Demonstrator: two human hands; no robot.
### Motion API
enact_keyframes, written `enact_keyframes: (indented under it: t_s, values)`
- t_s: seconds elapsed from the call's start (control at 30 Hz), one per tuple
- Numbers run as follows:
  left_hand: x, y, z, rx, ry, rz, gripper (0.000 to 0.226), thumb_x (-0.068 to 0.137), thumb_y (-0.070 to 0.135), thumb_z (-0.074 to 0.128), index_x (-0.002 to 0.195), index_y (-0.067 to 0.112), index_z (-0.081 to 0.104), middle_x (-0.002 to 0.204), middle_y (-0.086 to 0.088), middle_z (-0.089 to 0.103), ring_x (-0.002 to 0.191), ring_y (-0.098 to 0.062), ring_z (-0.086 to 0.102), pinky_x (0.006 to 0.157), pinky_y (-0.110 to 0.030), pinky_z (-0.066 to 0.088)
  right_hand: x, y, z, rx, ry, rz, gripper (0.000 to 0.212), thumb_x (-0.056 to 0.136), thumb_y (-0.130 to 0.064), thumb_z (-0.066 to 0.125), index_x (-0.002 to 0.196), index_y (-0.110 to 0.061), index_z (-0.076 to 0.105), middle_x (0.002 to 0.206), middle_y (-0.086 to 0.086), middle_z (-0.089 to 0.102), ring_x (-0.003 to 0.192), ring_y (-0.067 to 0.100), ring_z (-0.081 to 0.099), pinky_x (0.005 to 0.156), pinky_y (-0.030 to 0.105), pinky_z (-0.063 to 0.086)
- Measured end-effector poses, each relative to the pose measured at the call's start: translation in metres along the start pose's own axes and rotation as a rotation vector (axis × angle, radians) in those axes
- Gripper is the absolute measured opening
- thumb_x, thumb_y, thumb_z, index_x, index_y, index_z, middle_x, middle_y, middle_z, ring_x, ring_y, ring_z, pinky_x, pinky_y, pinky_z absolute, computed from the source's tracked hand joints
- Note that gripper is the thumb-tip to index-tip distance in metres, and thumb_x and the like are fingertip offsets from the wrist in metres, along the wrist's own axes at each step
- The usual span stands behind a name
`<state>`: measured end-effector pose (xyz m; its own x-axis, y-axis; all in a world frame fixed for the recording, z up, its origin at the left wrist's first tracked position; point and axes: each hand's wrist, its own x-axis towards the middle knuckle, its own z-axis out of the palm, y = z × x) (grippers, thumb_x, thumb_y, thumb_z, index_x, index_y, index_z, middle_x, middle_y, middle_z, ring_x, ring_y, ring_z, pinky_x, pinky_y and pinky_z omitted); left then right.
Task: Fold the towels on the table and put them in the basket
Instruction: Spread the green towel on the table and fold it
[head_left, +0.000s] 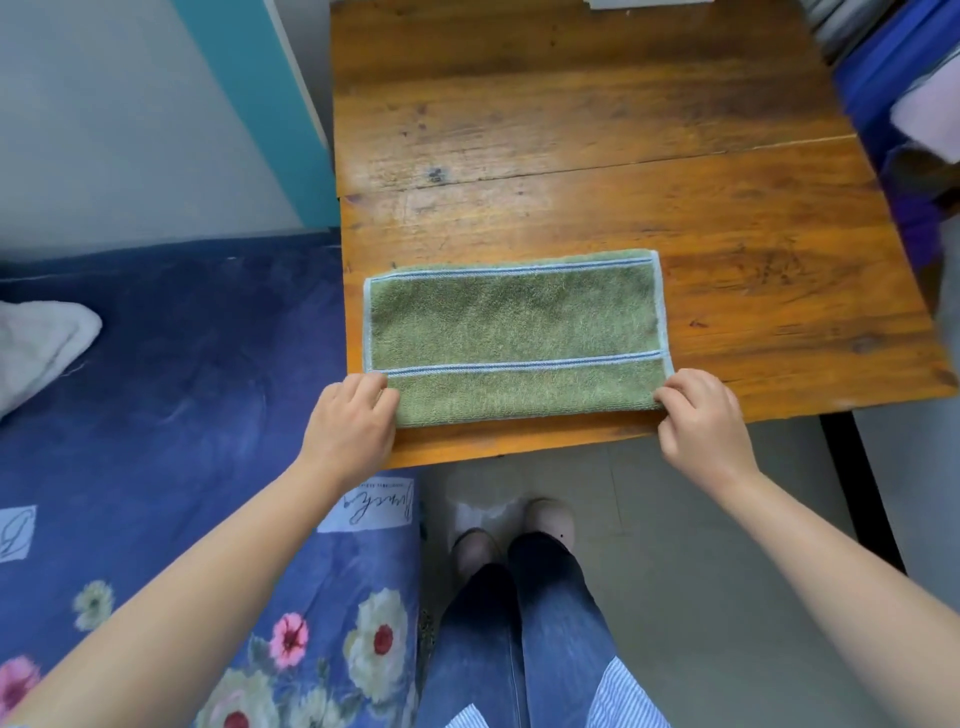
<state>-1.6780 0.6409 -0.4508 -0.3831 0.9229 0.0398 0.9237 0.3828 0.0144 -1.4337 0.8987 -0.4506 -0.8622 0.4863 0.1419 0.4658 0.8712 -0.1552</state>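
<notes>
Wooden table (597, 130) carries a folded green towel (514, 332) near its front edge. Left hand (350, 421) pinches the towel's near-left corner, right hand (701, 421) the near-right; the towel stretches between their curled fingers.

The tabletop (597, 156) is varnished wood, glossy with a worn sheen, its grain dark-streaked and spotted, a seam running across between two boards. At its near edge lies a green towel (514, 322) of matt, nubby terry cloth with smoother woven pale-blue stripes and hem. The bed (182, 364) is covered in smooth printed blue cloth with flowers. The floor (675, 493) is pale, smooth tile.
</notes>
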Motion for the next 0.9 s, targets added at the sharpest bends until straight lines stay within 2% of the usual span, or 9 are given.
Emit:
enact_keyframes:
  t_s: [0.1,0.17,0.23,0.3,0.4,0.5,0.6,0.73,0.9]
  values:
    - [0.029,0.014,0.000,-0.068,-0.047,-0.047,0.036,0.069,0.013,0.034,0.090,0.002,0.061,0.094,-0.022,0.069,0.093,-0.035,0.062,0.064,-0.039,0.056,0.017,-0.016,0.003,0.041,0.041,-0.015,0.029,0.069,-0.008,0.036,0.069,0.004,0.064,0.076,0.017,0.064,0.078,0.034,0.063,0.070,0.039,0.051]
    - [0.055,0.024,-0.002,-0.123,-0.079,-0.128,0.044,0.073,0.012,0.034,0.097,-0.005,0.067,0.106,-0.025,0.067,0.101,-0.041,0.065,0.077,-0.049,0.054,0.039,-0.033,0.006,0.046,0.035,-0.030,0.032,0.070,-0.010,0.037,0.073,0.003,0.066,0.081,0.018,0.067,0.082,0.035,0.066,0.076,0.040,0.052]
    - [0.079,0.033,-0.003,-0.239,-0.095,-0.239,0.046,0.085,0.013,0.033,0.119,-0.007,0.057,0.130,-0.027,0.053,0.124,-0.042,0.048,0.100,-0.048,0.042,0.065,-0.054,0.010,0.037,-0.014,-0.046,0.035,0.070,-0.012,0.037,0.080,0.002,0.068,0.091,0.020,0.069,0.091,0.039,0.067,0.083,0.048,0.051]
    - [0.100,0.034,0.002,-0.288,-0.180,-0.324,0.048,0.098,0.020,0.028,0.143,0.002,0.029,0.154,-0.017,0.019,0.145,-0.030,0.013,0.118,-0.038,0.012,0.093,-0.074,0.016,0.028,-0.110,-0.054,0.042,0.072,-0.017,0.036,0.093,-0.001,0.069,0.105,0.020,0.068,0.102,0.041,0.063,0.086,0.059,0.045]
    - [0.113,0.026,0.017,-0.201,-0.267,-0.299,0.053,0.101,0.031,0.023,0.149,0.014,0.011,0.158,-0.008,0.000,0.147,-0.022,-0.005,0.118,-0.033,-0.003,0.122,-0.100,0.026,0.081,-0.323,-0.035,0.055,0.086,-0.030,0.024,0.131,-0.010,0.048,0.146,0.014,0.037,0.137,0.036,0.030,0.111,0.054,0.019]
    - [0.108,0.012,0.026,-0.156,-0.321,-0.309,0.066,0.089,0.055,0.005,0.149,0.027,0.011,0.158,-0.005,0.000,0.146,-0.025,-0.005,0.118,-0.037,-0.002,0.137,-0.101,0.040,0.020,-0.492,-0.055,0.051,0.098,-0.035,0.023,0.146,-0.023,0.013,0.157,-0.002,-0.002,0.145,0.022,-0.006,0.116,0.043,-0.006]
    - [0.103,0.005,0.025,-0.193,-0.338,-0.365,0.075,0.077,0.062,0.001,0.147,0.036,0.012,0.158,-0.011,-0.005,0.145,-0.032,-0.010,0.118,-0.040,-0.003,0.139,-0.083,0.046,-0.044,-0.544,-0.073,0.052,0.098,-0.043,0.018,0.146,-0.030,0.003,0.156,-0.007,-0.009,0.144,0.019,-0.012,0.115,0.042,-0.011]
    - [0.103,0.005,0.024,-0.214,-0.339,-0.442,0.080,0.072,0.068,0.000,0.145,0.039,0.015,0.156,-0.020,-0.008,0.143,-0.038,-0.011,0.117,-0.043,-0.005,0.135,-0.047,0.044,-0.025,-0.494,0.102,0.072,0.079,-0.055,-0.002,0.146,-0.030,0.003,0.157,-0.006,-0.005,0.144,0.018,-0.010,0.114,0.040,-0.012]
    - [0.108,0.007,0.023,-0.285,-0.319,-0.685,0.060,0.094,0.052,0.034,0.147,0.034,0.015,0.156,-0.019,-0.009,0.144,-0.037,-0.009,0.117,-0.045,-0.002,0.133,-0.015,0.039,0.048,-0.401,0.356,0.067,0.087,-0.051,0.011,0.147,-0.022,0.008,0.157,-0.002,0.000,0.145,0.020,-0.006,0.116,0.041,-0.006]
